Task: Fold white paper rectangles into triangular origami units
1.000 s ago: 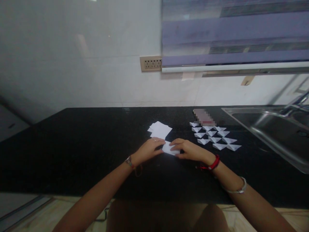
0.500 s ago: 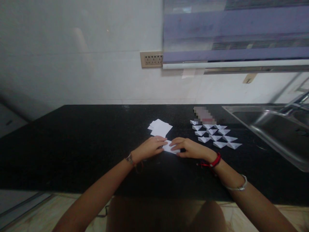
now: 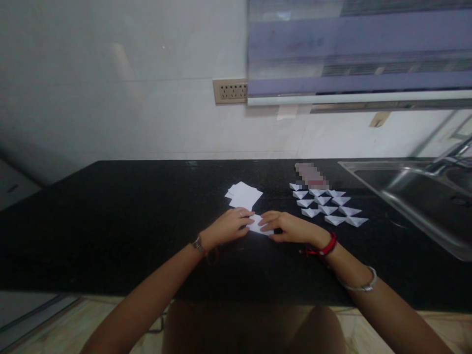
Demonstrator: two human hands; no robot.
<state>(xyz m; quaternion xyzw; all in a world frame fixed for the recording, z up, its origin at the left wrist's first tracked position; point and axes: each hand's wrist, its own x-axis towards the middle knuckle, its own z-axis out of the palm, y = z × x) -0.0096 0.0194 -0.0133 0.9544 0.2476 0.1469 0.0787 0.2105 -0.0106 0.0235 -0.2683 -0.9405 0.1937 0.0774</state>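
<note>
A small piece of folded white paper lies on the black countertop between my two hands. My left hand grips its left end, with fingertips on top and the thumb at the near edge. On the right end, the fingers of my right hand press down and the thumb lies along the near edge. Just beyond my left hand is a loose stack of white paper sheets, slightly fanned out. To the right sit several folded white paper pieces with pointed ends, set out in rough rows.
The black countertop runs up to a tiled wall. A blurred-out flat pinkish object lies behind the folded pieces. A steel sink with a faucet is at the right. A wall socket and a striped blind are above.
Almost nothing differs. Both hands keep their hold on the folded paper, and the whole view has shifted very slightly.
</note>
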